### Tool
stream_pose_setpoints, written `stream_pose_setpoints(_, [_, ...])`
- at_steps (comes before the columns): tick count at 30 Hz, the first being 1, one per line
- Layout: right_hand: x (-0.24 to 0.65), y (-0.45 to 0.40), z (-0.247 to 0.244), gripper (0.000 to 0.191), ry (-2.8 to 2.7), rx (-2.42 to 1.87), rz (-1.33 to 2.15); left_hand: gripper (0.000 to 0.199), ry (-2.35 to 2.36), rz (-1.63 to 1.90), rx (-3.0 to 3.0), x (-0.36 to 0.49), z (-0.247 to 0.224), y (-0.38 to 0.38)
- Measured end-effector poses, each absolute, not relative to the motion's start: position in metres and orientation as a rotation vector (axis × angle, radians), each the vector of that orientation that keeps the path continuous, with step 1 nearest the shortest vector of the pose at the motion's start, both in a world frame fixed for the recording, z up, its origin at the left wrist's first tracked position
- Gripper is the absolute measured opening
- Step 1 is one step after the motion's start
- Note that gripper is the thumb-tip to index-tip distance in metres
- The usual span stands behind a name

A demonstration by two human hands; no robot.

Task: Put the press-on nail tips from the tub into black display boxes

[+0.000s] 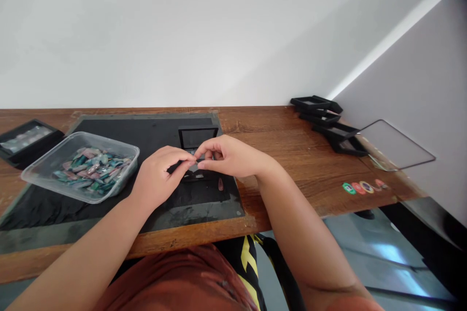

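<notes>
My left hand [160,170] and my right hand [229,155] meet fingertip to fingertip over the black mat [197,211]. Each pinches with thumb and forefinger; whatever lies between them is too small and covered to name. Behind and beneath the fingers stands a small black box [198,129] with its lid raised, its inside partly hidden by my hands. One pink teardrop-shaped stone piece [221,184] lies on the mat just right of the box. Left of my left hand, a clear plastic tub [134,151] holds many slim teal, green and pink pieces.
At the far left sits an open black case [36,143] with pale contents. Several black trays or boxes [328,119] are stacked loosely at the back right, beside a thin wire frame [404,146]. Round stickers [359,187] lie near the table's right front edge. A white wall rises behind.
</notes>
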State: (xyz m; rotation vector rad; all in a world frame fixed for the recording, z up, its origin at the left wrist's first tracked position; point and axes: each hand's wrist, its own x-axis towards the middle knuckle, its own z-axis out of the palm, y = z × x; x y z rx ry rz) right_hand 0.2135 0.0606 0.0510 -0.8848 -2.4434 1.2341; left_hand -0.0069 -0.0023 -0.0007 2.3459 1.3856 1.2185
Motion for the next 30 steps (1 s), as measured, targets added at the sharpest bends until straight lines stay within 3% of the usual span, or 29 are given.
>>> stream_pose_setpoints(30, [0.202,0.058,0.051,0.024,-2.332,-0.878,1.359,0.015,1.397,1.269,2.527,-0.006,0.003,-0.001])
